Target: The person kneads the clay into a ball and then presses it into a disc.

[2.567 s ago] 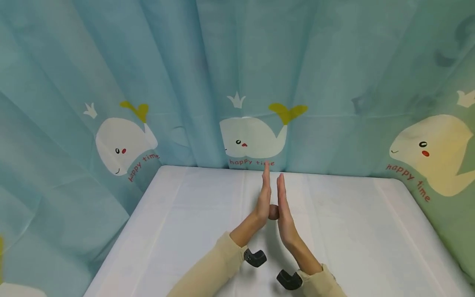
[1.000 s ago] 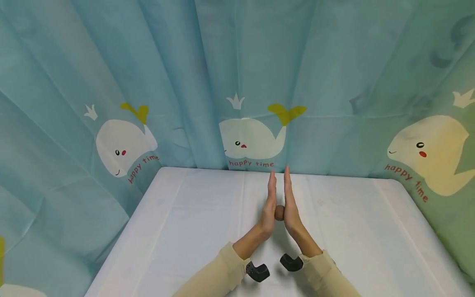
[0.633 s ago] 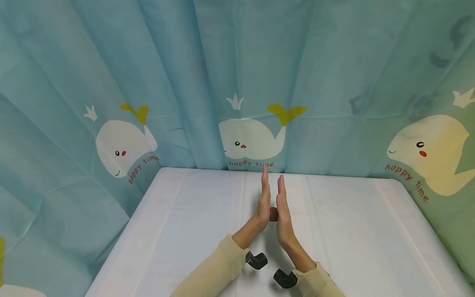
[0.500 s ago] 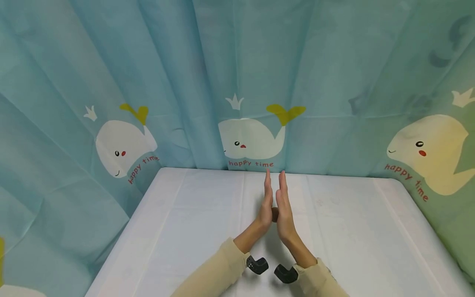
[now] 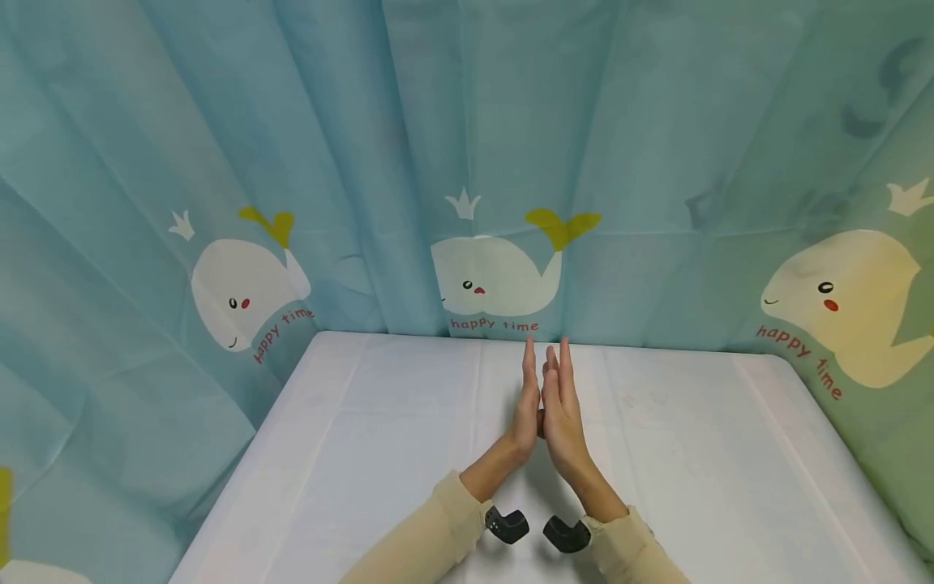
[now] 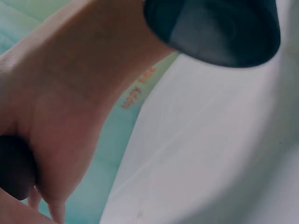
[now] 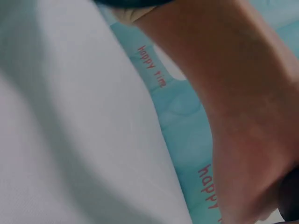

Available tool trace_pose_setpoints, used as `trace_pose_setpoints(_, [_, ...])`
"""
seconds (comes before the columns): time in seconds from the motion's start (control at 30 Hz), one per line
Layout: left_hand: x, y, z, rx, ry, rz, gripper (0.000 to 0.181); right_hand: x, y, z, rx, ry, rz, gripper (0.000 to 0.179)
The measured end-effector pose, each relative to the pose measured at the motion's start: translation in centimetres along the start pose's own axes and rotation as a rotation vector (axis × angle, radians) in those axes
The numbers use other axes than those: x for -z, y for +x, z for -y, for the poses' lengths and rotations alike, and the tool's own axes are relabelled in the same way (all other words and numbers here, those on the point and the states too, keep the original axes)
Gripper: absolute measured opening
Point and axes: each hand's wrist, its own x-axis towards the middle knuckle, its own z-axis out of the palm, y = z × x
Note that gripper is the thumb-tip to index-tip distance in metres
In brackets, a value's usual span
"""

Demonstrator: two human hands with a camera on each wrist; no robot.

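A small brown ball (image 5: 541,422), dark in the left wrist view and resembling clay or dough, sits between the two palms above the table. My left hand (image 5: 524,414) presses flat against its left side, fingers straight and pointing away from me. Opposite it, my right hand (image 5: 563,422) lies flat on the ball's right side, its fingers straight and slightly spread. Most of the ball is hidden by the hands in the head view. Its rounded side also shows as a dark ball (image 7: 290,193) at the right wrist view's edge.
A white-covered table (image 5: 394,422) lies under the hands. Behind it hangs a blue-green curtain (image 5: 657,122) with whale prints. Black wrist cameras jut inward from each sleeve: the left camera (image 5: 507,526) and the right camera (image 5: 567,535) sit close together.
The hands have slid back and forth against each other, first one ahead and then the other, with the ball between them. Now the fingertips are nearly level, and less of the ball shows.
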Motion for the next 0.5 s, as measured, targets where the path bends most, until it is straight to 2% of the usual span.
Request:
trace_pose_setpoints(0.17, [0.10, 0.40, -0.14, 0.002, -0.001, -0.014, 0.061, 0.35, 0.00, 0.14, -0.042, 0.037, -0.008, 0.057])
trace_pose_setpoints(0.5, [0.46, 0.64, -0.22, 0.020, 0.036, -0.009, 0.061, 0.56, 0.09, 0.23, -0.062, 0.046, -0.015, 0.060])
